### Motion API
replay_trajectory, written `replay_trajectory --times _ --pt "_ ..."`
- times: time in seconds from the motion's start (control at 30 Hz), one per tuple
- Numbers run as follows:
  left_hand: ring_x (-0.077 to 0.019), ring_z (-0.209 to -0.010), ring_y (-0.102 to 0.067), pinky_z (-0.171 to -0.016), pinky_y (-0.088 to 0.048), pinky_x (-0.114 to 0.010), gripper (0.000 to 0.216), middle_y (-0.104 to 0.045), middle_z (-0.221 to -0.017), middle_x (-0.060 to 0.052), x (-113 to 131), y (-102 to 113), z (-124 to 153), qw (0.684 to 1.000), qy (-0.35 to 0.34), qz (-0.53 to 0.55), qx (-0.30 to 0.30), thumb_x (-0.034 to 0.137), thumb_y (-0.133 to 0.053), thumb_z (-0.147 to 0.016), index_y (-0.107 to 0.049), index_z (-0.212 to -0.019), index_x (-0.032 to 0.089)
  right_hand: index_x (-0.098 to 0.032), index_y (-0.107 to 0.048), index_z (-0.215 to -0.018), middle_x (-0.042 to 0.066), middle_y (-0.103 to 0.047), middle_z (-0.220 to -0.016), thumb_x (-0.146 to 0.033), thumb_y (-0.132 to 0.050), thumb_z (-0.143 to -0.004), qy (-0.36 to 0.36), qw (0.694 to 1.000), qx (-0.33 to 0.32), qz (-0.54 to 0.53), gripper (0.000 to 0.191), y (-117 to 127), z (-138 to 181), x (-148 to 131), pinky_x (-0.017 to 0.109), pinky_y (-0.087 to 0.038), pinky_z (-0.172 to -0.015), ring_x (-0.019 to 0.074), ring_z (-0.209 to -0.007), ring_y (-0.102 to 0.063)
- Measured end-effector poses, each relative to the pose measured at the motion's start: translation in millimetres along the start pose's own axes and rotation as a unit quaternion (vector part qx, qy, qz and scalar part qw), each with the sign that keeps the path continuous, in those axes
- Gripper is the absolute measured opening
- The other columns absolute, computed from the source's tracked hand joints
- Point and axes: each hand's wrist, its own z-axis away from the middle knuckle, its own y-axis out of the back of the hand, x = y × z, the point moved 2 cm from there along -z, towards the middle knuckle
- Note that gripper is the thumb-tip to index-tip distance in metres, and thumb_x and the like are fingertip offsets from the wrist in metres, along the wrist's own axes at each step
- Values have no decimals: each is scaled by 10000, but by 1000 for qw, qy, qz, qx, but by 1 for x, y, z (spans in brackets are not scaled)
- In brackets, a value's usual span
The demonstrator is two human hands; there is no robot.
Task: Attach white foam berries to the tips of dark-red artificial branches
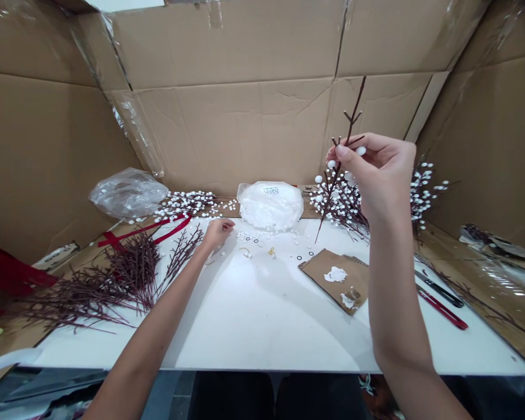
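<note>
My right hand (pixel 378 160) is raised at the right, its thumb and fingers pinched round a dark brown twig (pixel 355 111). The twig stands nearly upright, with bare side prongs at its top and a few white balls lower down. My left hand (pixel 219 232) is low over the table at centre left, fingers curled together; whatever is between them is too small to make out. Loose white balls (pixel 247 254) lie on the tabletop close to it. Just behind and right of that hand sits a clear bag of white balls (pixel 270 207).
Bare brown twigs (pixel 135 268) are heaped at the left. Finished-looking white-berried twigs (pixel 341 201) stand at the back right. A cardboard piece (pixel 336 280) with white glue-like blobs lies right of centre, near a red cutter (pixel 441 306) and a black one (pixel 440 289). Cardboard walls (pixel 231 128) enclose the table.
</note>
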Motion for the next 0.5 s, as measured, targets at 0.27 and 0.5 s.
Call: replay_trajectory --times 0.27,0.5 --pt "-193 -748 -616 -712 -462 -284 242 -718 -826 -90 4 -21 -19 999 -11 52 14 277 -537 -712 -696 -807 120 -153 -635 -586 10 -621 -636 -135 -649 -694 20 1000 -7 -17 110 -1 -1 -2 273 -442 -590 107 -603 -577" --pt "-186 -740 -626 -716 -481 -279 204 -713 -772 -78 -6 -32 -13 994 -37 99 4 297 -577 -658 -692 -713 137 -145 -619 -594 4 -614 -638 -136 -646 -695 18 1000 -3 -25 105 1 -2 -3 259 -430 -570 98 -600 -571"
